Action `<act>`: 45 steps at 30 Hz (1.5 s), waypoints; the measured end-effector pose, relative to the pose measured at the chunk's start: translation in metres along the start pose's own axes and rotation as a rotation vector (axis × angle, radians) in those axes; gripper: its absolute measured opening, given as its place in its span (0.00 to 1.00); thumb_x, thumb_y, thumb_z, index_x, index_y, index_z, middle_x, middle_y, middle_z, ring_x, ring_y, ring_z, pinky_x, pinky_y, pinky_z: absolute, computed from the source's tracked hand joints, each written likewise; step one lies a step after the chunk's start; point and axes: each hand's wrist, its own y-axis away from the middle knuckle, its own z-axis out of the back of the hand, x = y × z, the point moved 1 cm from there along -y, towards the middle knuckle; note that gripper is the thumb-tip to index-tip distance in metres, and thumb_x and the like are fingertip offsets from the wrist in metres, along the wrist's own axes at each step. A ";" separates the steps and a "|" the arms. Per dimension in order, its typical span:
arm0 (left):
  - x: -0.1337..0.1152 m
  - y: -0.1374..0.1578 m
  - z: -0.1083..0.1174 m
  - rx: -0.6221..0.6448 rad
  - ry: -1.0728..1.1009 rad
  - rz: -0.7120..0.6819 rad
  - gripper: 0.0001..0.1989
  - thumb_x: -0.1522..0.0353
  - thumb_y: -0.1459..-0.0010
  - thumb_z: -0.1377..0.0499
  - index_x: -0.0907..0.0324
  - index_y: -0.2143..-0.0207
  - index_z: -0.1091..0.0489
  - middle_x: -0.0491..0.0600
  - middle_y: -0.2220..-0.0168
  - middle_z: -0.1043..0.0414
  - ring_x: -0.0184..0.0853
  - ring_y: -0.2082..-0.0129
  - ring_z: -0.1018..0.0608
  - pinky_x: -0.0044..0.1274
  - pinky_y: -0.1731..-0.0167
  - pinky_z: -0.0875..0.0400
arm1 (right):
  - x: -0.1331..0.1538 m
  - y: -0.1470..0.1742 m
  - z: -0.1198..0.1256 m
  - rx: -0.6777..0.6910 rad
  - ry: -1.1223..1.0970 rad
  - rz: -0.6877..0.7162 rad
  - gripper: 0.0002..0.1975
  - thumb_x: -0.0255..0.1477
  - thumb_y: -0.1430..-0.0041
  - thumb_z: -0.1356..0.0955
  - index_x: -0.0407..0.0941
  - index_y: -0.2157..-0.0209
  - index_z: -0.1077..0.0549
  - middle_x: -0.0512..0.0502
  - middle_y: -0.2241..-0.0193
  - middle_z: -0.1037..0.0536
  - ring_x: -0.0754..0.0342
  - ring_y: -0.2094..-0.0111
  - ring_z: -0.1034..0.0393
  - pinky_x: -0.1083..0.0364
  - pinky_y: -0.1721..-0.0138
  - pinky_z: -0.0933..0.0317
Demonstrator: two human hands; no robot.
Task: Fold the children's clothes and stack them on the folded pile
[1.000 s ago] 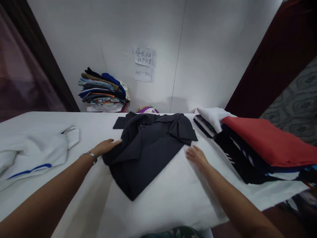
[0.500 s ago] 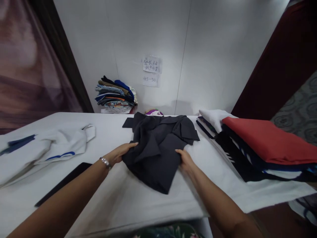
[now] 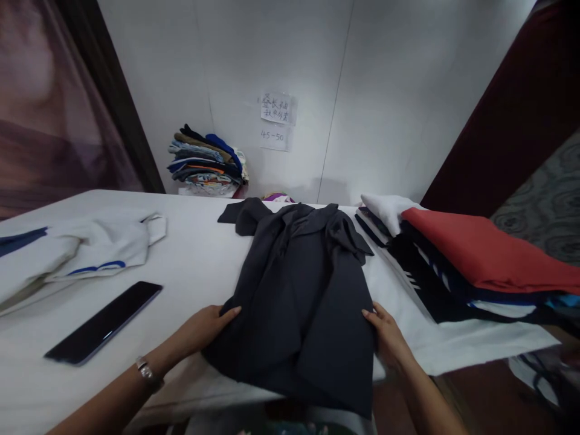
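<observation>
While left hand (image 3: 208, 326) and right hand (image 3: 387, 331) are pinching the dark top (image 3: 290, 302), its hanging hem (image 3: 339, 400) could be dragging it off.

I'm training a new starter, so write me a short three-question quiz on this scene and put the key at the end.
1. True or false: the silver band is worn on the left wrist.

2. Which item is held by both the left grip and the right grip?
A) the red folded cloth
B) the dark garment
C) the white garment with blue trim

3. Fill in the blank: the lower paper on the wall reads ____.

Key: 1. True. 2. B. 3. 45-50.
</observation>
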 end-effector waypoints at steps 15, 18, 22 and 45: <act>-0.086 -0.049 -0.004 -0.213 -0.453 -0.187 0.21 0.56 0.42 0.47 0.62 0.55 0.30 0.61 0.56 0.24 0.50 0.54 0.23 0.35 0.58 0.31 | 0.028 -0.044 -0.070 0.171 1.224 0.734 0.26 0.35 0.40 0.36 0.47 0.41 0.34 0.41 0.35 0.41 0.43 0.33 0.54 0.37 0.36 0.56; -0.093 -0.064 -0.004 -0.092 -0.417 -0.182 0.16 0.65 0.43 0.47 0.64 0.58 0.28 0.64 0.55 0.24 0.51 0.54 0.23 0.35 0.58 0.30 | 0.011 -0.056 -0.067 0.236 1.394 0.590 0.25 0.36 0.38 0.37 0.47 0.40 0.35 0.42 0.36 0.41 0.42 0.33 0.55 0.35 0.36 0.59; -0.130 -0.066 -0.008 -0.068 -0.307 -0.353 0.16 0.66 0.42 0.50 0.60 0.55 0.29 0.60 0.51 0.26 0.45 0.51 0.24 0.31 0.54 0.32 | -0.005 -0.060 -0.061 0.232 1.436 0.570 0.25 0.37 0.36 0.39 0.47 0.39 0.38 0.45 0.35 0.43 0.44 0.32 0.58 0.38 0.35 0.61; -0.005 -0.058 0.024 -0.258 -0.067 -0.041 0.23 0.56 0.41 0.54 0.61 0.58 0.26 0.55 0.56 0.23 0.44 0.55 0.23 0.30 0.56 0.31 | -0.010 -0.066 -0.051 0.093 1.113 0.730 0.27 0.31 0.39 0.41 0.44 0.39 0.39 0.41 0.41 0.33 0.47 0.37 0.43 0.38 0.36 0.58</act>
